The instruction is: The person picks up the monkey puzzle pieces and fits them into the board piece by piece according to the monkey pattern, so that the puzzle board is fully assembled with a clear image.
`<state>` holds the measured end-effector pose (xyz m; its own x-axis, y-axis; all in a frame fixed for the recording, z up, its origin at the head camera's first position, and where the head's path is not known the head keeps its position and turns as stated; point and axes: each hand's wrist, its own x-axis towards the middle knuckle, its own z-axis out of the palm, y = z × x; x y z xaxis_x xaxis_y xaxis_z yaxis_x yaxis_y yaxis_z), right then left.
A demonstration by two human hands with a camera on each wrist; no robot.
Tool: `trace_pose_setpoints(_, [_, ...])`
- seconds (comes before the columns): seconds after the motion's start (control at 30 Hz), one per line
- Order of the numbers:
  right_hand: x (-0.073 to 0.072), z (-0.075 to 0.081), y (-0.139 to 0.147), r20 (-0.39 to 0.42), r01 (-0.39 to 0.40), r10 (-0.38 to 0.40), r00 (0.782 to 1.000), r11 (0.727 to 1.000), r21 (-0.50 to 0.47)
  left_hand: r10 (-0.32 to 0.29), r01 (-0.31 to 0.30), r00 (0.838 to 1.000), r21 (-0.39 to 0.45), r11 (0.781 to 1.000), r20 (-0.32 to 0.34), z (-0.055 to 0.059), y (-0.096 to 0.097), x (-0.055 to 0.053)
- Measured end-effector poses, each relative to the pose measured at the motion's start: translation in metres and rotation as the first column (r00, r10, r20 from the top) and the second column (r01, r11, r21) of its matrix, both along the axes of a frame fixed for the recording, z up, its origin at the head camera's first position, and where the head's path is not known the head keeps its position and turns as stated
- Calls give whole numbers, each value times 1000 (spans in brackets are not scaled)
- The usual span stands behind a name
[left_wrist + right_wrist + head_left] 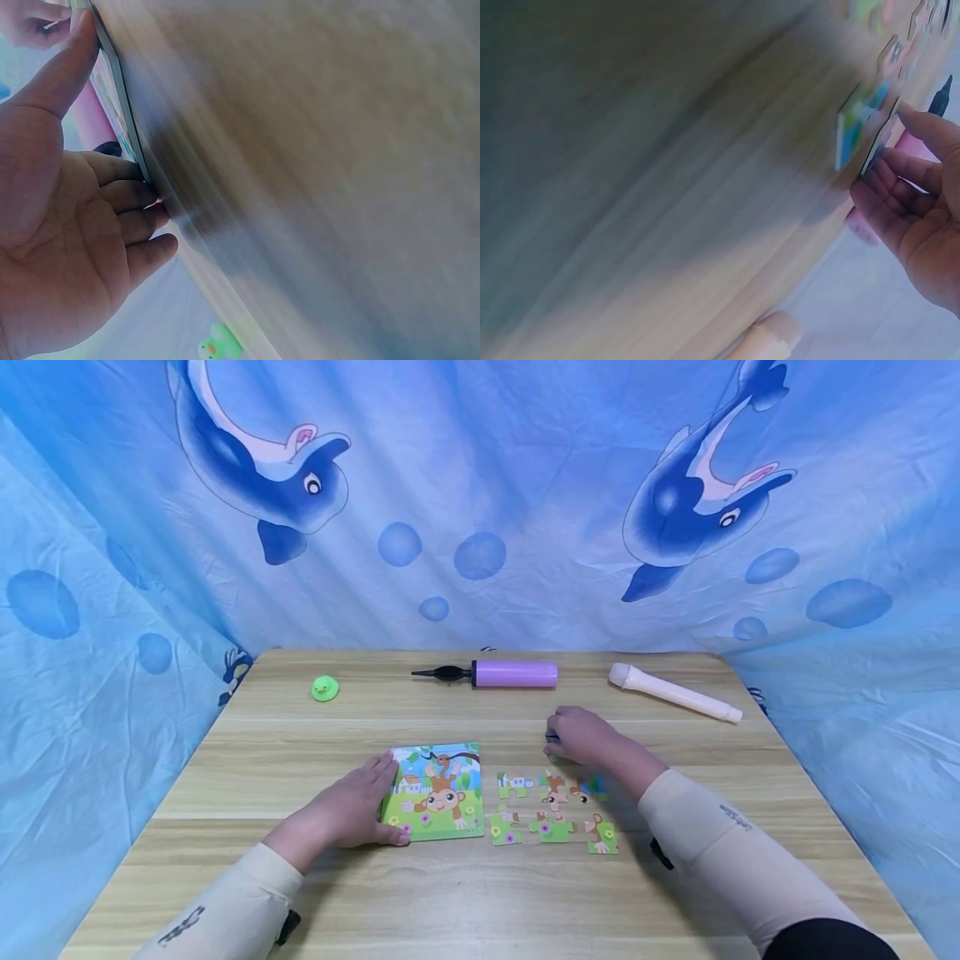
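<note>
A square monkey picture puzzle board point(437, 802) lies left of the middle of the table. My left hand point(352, 802) rests along its left edge, thumb at the near corner and fingers extended at the far corner; the left wrist view shows the fingertips against the board's side. Right of the board, several loose puzzle pieces point(556, 832) lie spread in rough rows. Beyond them, my right hand point(581, 735) pinches a puzzle piece point(879, 144) between thumb and fingers, seen nearly edge-on in the right wrist view. The hand mostly covers this piece in the head view.
Along the back of the wooden table point(360, 877) are a green toy duck point(325, 688), a purple hand pump point(514, 674) with a black nozzle, and a pale microphone-shaped stick point(675, 692). A blue dolphin-print curtain point(555, 468) hangs behind and at both sides.
</note>
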<state>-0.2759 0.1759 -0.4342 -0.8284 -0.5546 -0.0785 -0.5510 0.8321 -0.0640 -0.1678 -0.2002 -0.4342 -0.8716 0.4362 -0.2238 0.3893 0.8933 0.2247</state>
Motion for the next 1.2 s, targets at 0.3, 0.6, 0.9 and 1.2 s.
trace_pose_setpoints(0.3, [-7,0,-34,-30,-52,53,998,998,37,0,0,1000,0,1000,13,5,1,1])
trace_pose_setpoints(0.6, [-4,8,-77,-15,-92,92,996,996,-8,-1,1,1000,5,1000,12,7,2,0])
trace_pose_setpoints(0.9, [7,13,-123,-10,-228,228,974,974,15,15,-15,999,0,1000,29,1,1,-2])
trace_pose_setpoints(1.2, [11,3,-143,-11,-247,250,968,963,103,14,-14,999,1,1000,32,0,-1,-2])
